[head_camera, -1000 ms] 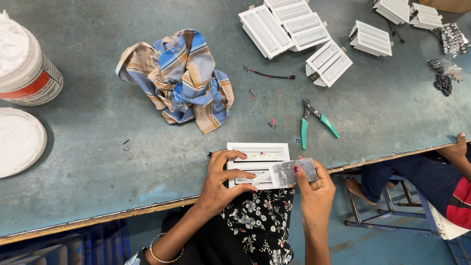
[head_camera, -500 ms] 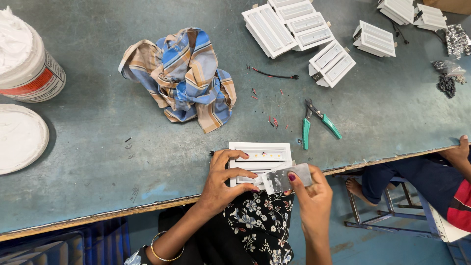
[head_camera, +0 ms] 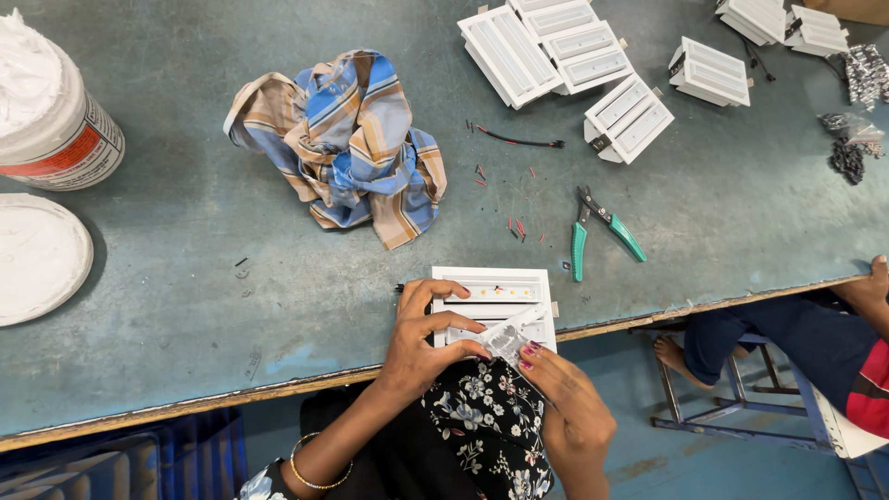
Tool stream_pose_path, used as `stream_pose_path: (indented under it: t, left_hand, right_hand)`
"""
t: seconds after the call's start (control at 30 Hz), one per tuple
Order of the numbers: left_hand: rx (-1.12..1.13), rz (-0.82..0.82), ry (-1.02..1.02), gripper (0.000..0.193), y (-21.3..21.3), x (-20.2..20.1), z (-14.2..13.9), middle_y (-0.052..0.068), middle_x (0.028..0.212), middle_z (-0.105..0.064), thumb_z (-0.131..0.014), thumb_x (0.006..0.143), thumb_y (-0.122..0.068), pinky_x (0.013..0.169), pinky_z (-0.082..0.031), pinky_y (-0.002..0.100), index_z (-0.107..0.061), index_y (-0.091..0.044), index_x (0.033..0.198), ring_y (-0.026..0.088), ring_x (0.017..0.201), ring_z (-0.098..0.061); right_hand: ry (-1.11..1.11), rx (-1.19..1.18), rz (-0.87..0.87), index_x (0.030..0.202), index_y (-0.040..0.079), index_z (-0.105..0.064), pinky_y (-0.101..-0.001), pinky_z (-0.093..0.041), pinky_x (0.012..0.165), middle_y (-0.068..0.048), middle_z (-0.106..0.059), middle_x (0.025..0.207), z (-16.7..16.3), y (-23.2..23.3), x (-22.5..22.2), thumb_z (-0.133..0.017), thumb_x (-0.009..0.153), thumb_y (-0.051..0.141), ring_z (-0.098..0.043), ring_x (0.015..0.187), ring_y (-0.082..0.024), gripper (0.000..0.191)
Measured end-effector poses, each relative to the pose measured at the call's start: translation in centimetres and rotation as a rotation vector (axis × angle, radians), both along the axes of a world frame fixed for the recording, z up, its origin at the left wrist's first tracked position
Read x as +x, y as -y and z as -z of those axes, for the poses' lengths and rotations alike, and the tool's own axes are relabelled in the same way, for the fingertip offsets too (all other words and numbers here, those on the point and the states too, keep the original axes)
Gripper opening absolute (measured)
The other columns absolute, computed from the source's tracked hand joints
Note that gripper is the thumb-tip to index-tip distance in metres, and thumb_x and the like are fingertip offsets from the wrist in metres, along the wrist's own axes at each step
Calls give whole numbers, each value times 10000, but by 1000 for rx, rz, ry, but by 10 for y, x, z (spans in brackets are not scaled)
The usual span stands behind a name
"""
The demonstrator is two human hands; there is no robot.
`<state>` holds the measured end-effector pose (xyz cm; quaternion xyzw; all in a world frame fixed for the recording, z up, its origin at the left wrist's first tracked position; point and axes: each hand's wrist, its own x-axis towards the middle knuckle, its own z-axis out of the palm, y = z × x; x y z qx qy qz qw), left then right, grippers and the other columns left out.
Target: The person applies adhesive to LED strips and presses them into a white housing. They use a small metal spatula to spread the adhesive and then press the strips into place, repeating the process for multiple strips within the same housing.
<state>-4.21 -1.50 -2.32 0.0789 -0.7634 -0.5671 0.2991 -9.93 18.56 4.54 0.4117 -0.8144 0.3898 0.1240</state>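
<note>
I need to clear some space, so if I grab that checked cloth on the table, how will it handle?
The checked cloth lies crumpled in soft folds, so it is probably floppy and will droop and unfurl when lifted. It looks like thin fabric, likely light. Pushed, it would probably bunch and drag rather than roll.
</note>
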Motion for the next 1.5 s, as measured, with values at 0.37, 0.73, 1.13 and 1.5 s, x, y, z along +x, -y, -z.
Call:
stream_pose_path:
  t: [0.37, 0.73, 1.13, 1.5]
  left_hand:
    - [10, -16, -7, 251, -1, -1, 1, 16, 1212, -656, -896, 653, -308, 1081, -413, 423, -836, -170, 854, 252, 1225, -511]
    - [11, -4, -1, 270, -2, -1, 6, 11, 1210, -651, -898, 636, -356, 1084, -408, 433, -836, -171, 822, 251, 1229, -496]
    - [12, -4, 7, 263, -1, -2, 4, 9, 1205, -653, -911, 624, -338, 1082, -405, 432, -834, -171, 812, 253, 1218, -502]
    - [7, -1, -6, 277, 0, -2, 3, 16, 1212, -651, -910, 627, -339, 1083, -404, 433, -832, -169, 832, 256, 1230, -503]
  right_hand:
    - [-125, 46, -19, 1045, -9, -753, -403, -558, 1010, -131, -768, 1102, 10, 7, 8, -513, 759, -197, -729, 1141, -294, 418]
    - [-100, 89, -56, 1049, 3, -760, -415, -553, 1013, -132, -766, 1112, 15, -2, 5, -505, 737, -186, -719, 1162, -296, 445]
    - [-80, 99, -83, 1034, -7, -762, -410, -555, 1012, -131, -772, 1095, 9, -11, 3, -502, 718, -171, -725, 1149, -291, 441]
    - [-94, 80, -33, 1033, 20, -747, -391, -548, 959, -93, -750, 1063, -19, 9, -5, -539, 765, -157, -704, 1065, -288, 382]
